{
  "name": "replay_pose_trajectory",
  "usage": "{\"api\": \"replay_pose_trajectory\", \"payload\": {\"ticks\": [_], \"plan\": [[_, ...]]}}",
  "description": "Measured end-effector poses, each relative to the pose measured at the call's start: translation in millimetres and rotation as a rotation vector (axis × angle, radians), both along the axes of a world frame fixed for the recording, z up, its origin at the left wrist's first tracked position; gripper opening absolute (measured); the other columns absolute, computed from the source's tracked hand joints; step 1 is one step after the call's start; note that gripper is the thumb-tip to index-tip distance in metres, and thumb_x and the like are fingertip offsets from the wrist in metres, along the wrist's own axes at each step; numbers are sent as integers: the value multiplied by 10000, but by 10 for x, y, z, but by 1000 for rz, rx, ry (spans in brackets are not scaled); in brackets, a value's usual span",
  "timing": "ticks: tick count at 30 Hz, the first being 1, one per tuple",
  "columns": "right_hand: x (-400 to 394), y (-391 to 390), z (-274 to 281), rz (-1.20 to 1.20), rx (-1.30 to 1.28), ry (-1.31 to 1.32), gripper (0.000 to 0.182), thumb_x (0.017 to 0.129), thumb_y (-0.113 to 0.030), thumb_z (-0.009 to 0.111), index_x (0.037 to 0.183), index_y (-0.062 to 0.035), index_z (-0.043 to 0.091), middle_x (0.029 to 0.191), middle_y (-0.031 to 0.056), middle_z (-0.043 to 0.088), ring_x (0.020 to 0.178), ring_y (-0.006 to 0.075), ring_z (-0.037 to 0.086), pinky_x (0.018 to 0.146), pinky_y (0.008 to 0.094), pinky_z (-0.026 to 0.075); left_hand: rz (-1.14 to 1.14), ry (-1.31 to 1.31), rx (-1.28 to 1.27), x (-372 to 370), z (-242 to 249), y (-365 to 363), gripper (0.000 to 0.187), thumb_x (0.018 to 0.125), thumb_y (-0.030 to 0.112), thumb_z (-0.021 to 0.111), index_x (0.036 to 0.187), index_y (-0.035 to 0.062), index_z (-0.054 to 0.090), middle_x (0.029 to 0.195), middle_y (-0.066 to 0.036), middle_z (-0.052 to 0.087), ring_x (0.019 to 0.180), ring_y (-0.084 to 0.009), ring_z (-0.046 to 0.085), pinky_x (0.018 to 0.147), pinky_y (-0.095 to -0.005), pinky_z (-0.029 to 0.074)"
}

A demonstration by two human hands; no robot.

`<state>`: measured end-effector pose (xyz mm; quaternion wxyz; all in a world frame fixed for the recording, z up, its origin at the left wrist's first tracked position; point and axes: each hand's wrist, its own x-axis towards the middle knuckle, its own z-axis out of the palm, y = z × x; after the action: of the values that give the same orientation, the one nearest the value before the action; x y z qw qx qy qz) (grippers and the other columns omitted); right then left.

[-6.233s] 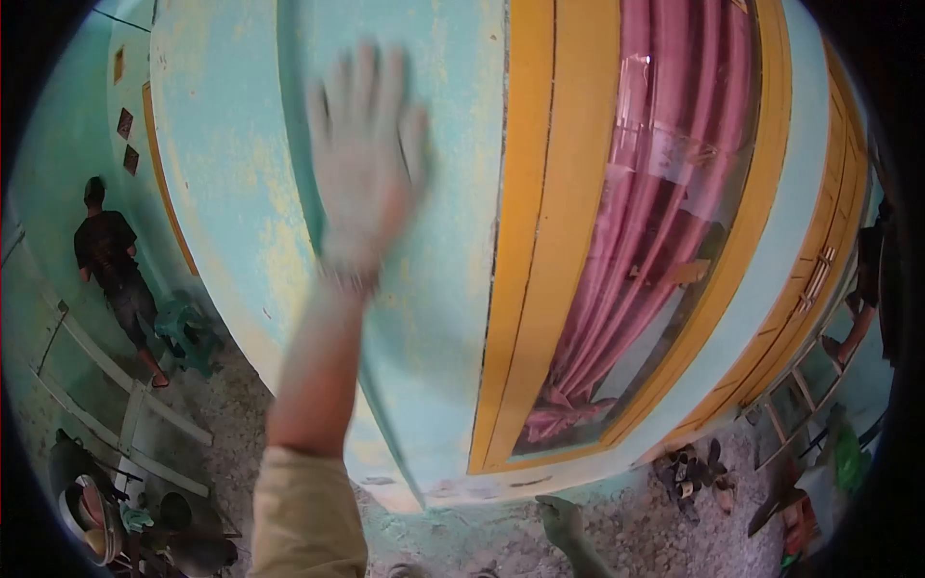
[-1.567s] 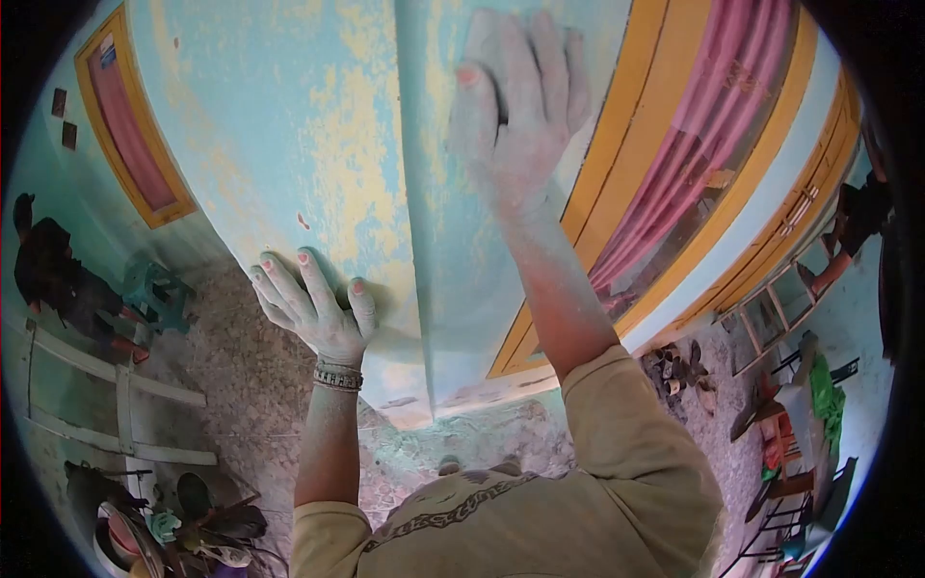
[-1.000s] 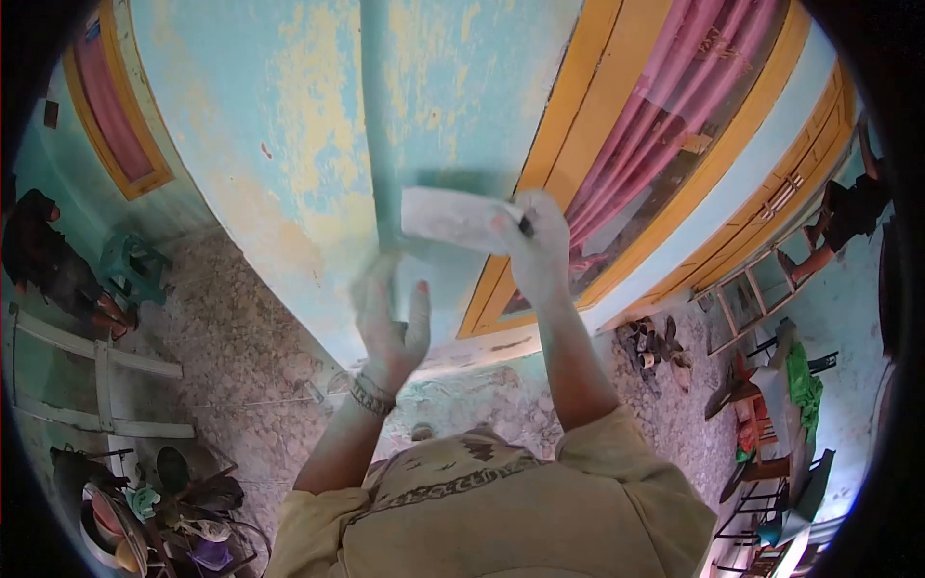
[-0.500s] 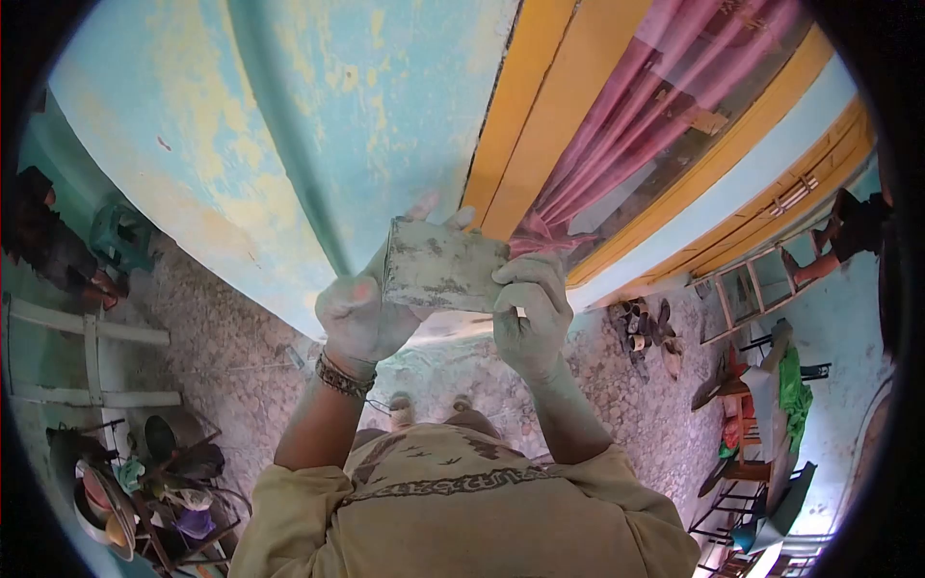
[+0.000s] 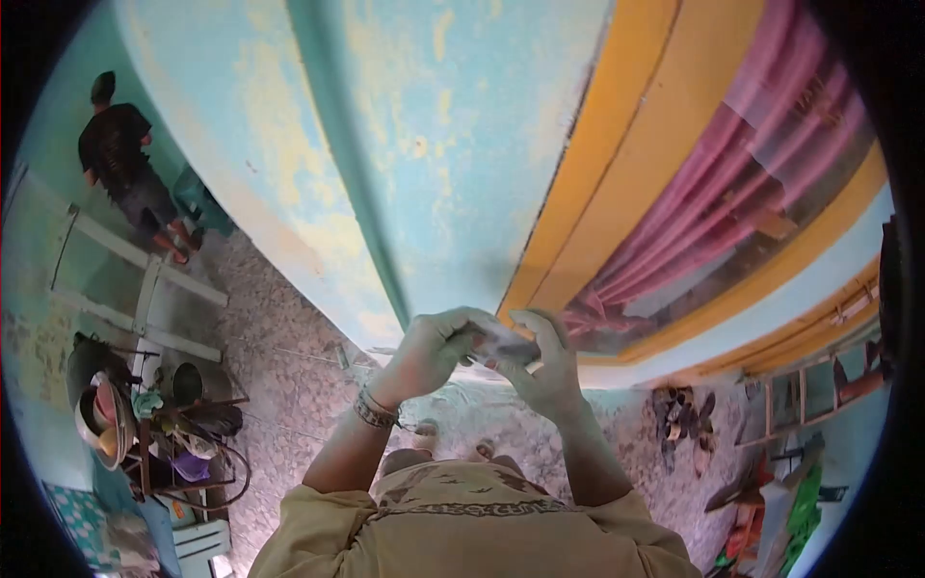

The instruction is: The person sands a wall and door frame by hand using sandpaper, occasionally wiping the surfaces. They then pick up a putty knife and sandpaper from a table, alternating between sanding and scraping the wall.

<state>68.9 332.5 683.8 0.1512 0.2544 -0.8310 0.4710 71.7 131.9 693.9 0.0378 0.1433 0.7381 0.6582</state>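
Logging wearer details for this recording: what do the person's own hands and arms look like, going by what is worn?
The left hand and right hand wear no gloves. A dark, patterned bracelet circles the left wrist; none shows on the right. The left sleeve and right sleeve are tan and loose, ending around the elbows.

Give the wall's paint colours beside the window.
Wall: pale blue with yellow patches, clearest in the head view.
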Motion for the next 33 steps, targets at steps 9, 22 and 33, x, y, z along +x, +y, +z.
{"api": "replay_pose_trajectory", "payload": {"ticks": [9,22,33], "plan": [[-241,-497,-91,-15,-117,130,237,861,-147,730,876,18,561,742,165,612,617,259,625,532,326,468,820,886,-450,-7,332,-628,139,793,-63,684,898,28,689,917,-92,691,863,-199,660,711,-290,520],[-1072,-1887,200,-429,-511,748,395,831,-77,774,1066,45,480,850,145,684,684,134,651,594,262,527,1128,1398,-966,-928,872,-1519,668,932,586,393,1470,192,438,1525,-312,269,1437,-485,204,1133,-669,38],[-1262,-1973,1238,-617,-443,929,284,796,-152,760,948,-14,563,784,72,650,787,155,609,729,313,401,1036,1397,-891,-897,859,-1529,645,948,554,386,1444,149,470,1522,-314,272,1449,-470,183,1138,-658,21]]}}
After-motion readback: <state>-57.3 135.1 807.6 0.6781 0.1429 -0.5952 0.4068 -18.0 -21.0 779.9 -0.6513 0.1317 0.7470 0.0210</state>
